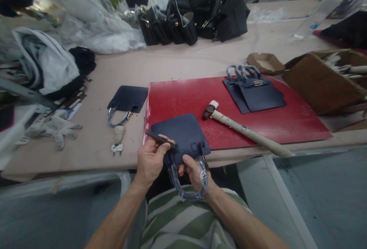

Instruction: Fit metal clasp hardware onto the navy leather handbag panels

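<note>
A navy bag panel (182,128) with a plastic-wrapped handle (186,193) lies over the near edge of the red board (174,94), its handle towards me. My right hand (196,172) grips the panel by its lower edge, inside the handle loop, thumb on top. Between thumb and fingers of my left hand (150,161) is a slim dark bar-shaped tool (157,137). The tool's right end meets the panel near the left handle base; my fingers partly cover that spot. To the right rests a hammer (243,129) with a wrapped handle.
More navy panels with wrapped handles (258,96) lie on the board's right; another panel (130,98) is left. Beside it are a wrapped pronged tool (118,140) and a white glove (57,126). Cardboard boxes (323,84) stand right, black bags (169,25) behind.
</note>
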Demonstrator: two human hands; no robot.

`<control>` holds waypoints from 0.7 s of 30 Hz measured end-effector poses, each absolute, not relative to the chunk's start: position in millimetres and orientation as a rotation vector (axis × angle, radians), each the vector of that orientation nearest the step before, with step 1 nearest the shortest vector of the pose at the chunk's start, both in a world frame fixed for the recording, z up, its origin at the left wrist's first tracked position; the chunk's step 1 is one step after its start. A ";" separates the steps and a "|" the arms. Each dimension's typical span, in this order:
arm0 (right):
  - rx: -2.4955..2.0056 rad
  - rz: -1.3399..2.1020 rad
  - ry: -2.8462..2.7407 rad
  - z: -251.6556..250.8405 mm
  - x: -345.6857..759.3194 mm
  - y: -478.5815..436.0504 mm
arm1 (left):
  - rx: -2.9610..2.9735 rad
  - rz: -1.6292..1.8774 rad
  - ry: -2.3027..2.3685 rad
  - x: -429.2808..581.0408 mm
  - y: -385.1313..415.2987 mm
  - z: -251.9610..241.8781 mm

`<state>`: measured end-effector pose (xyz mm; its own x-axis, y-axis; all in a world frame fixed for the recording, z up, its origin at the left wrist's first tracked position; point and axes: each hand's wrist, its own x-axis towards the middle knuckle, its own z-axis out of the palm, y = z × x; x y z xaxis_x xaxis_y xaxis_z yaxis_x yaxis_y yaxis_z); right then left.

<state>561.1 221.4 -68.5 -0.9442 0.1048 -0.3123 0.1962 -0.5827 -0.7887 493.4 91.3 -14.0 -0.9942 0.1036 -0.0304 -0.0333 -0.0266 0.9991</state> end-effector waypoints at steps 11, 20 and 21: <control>0.497 -2.697 1.492 -69.2 563.7 219.1 | 0.093 2.196 1.964 489.7 96.5 -14.0; 0.497 -2.689 1.436 -66.2 563.0 217.0 | 0.094 2.104 2.005 493.0 90.9 -14.5; 0.499 -2.695 1.440 -65.5 562.6 216.8 | 0.100 2.094 2.019 492.6 91.0 -14.9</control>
